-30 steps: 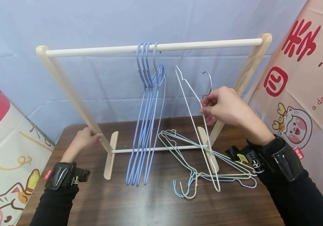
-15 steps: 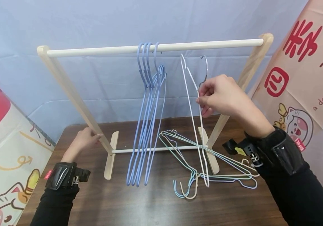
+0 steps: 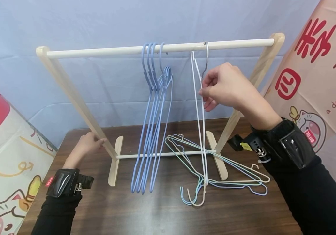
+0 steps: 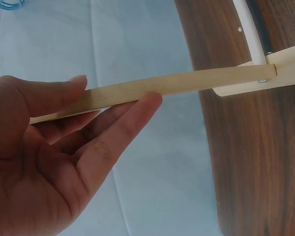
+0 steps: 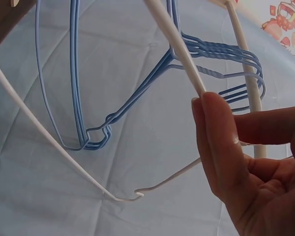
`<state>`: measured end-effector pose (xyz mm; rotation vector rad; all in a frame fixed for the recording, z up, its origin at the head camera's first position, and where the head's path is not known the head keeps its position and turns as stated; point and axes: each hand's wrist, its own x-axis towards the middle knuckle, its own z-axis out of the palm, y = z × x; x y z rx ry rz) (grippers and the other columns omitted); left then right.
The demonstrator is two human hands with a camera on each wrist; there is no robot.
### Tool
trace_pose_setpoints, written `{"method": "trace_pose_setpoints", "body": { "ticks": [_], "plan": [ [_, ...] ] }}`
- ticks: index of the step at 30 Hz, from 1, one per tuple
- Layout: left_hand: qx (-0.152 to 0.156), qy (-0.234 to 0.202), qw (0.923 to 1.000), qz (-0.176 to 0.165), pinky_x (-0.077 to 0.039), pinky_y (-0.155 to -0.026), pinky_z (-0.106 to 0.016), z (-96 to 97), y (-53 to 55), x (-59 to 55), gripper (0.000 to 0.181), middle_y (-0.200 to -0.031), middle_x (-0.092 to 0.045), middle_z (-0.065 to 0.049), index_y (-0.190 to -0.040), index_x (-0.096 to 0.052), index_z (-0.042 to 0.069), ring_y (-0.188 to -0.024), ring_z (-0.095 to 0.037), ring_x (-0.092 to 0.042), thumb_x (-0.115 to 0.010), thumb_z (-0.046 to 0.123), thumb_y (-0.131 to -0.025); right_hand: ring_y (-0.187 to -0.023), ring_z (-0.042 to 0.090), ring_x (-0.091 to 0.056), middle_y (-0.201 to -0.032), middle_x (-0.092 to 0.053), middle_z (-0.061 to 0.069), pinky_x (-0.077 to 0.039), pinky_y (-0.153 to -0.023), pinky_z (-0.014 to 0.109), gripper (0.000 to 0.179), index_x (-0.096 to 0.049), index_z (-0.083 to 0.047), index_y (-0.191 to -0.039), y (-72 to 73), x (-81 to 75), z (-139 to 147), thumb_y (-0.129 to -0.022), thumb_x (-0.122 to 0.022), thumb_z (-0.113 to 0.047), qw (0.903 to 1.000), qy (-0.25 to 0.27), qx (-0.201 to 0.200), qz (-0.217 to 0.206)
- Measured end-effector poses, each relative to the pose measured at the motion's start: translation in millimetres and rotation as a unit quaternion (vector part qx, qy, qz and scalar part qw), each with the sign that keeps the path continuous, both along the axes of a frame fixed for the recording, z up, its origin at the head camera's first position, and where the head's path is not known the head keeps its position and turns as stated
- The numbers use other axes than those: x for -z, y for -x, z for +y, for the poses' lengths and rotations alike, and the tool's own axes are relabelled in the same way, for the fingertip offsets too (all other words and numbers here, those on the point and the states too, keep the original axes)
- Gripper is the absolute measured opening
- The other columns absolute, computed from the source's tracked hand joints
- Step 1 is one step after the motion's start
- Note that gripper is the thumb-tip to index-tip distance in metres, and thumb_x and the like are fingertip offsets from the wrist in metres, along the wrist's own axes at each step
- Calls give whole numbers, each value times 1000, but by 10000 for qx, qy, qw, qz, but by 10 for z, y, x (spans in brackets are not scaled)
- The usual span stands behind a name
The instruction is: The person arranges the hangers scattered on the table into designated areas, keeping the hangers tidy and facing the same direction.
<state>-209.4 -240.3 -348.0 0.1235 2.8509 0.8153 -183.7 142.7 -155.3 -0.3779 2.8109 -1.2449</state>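
Hanger of thin white wire is pinched by the right hand below the rail, its shiny curved hook at the rail. Left hand holds the rail's flat, grained wooden left post; slender blue hangers hang from the rail.

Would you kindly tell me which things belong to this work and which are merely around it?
Job:
white hanger in the right hand
rack held by the left hand
hanging blue hangers
loose hangers, probably

Merely around:
table
printed cloths
backdrop
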Motion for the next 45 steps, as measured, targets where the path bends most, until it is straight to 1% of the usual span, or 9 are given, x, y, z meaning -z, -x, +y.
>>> {"method": "trace_pose_setpoints", "body": {
  "ticks": [4,9,17,26,32,37,45],
  "plan": [
    [-14,10,10000,-12,-48,-68,-44,2,-4,-6,35,-84,-66,-22,-106,-57,-14,-73,-29,-65,-50,17,-94,-53,22,-65,-71,-62,15,-52,-55,31,8,-58,8,-83,22,-26,-25,-84,-57,-1,9999,-99,35,-19],
    [-32,42,10000,-27,-47,-67,-43,2,-7,-12,35,-81,-66,-20,-105,-58,-14,-72,-28,-65,-50,18,-94,-53,22,-65,-70,-62,16,-52,-54,32,10,-55,8,-83,43,-40,-80,-86,-55,-1,9998,-188,-19,-78],
    [-20,48,10000,-50,-47,-67,-42,-4,-2,-3,35,-79,-67,-18,-104,-59,-13,-71,-27,-65,-50,19,-94,-53,25,-65,-68,-62,19,-53,-54,33,9,-52,8,-84,89,-23,-180,-88,-50,1,9995,-152,-59,-288],
    [13,17,10000,-19,-47,-69,-45,-11,1,-5,34,-78,-67,-18,-103,-59,-14,-70,-27,-65,-50,18,-94,-54,24,-65,-68,-62,18,-53,-56,32,10,-50,8,-83,129,-4,-258,-89,-50,-1,9992,-82,-155,-356],
    [34,16,10000,-3,-47,-68,-44,-15,0,-10,34,-77,-67,-17,-103,-59,-14,-69,-27,-65,-50,18,-93,-54,24,-65,-68,-63,17,-53,-58,30,11,-51,6,-83,151,3,-304,-89,-50,-2,9990,-160,-221,-345],
    [45,32,10000,23,-47,-68,-44,-19,-2,-8,34,-77,-67,-17,-102,-59,-14,-70,-27,-65,-50,18,-93,-55,24,-65,-69,-63,17,-53,-58,30,10,-50,6,-84,171,15,-350,-89,-51,-2,9990,-67,-234,-380],
    [31,-43,10000,9,-49,-67,-43,-18,-10,-5,35,-82,-66,-21,-104,-58,-15,-70,-27,-66,-49,17,-94,-55,25,-65,-72,-62,18,-53,-57,32,9,-51,7,-87,193,33,-410,-89,-51,-2,9981,99,-313,-531]
  ]
}}
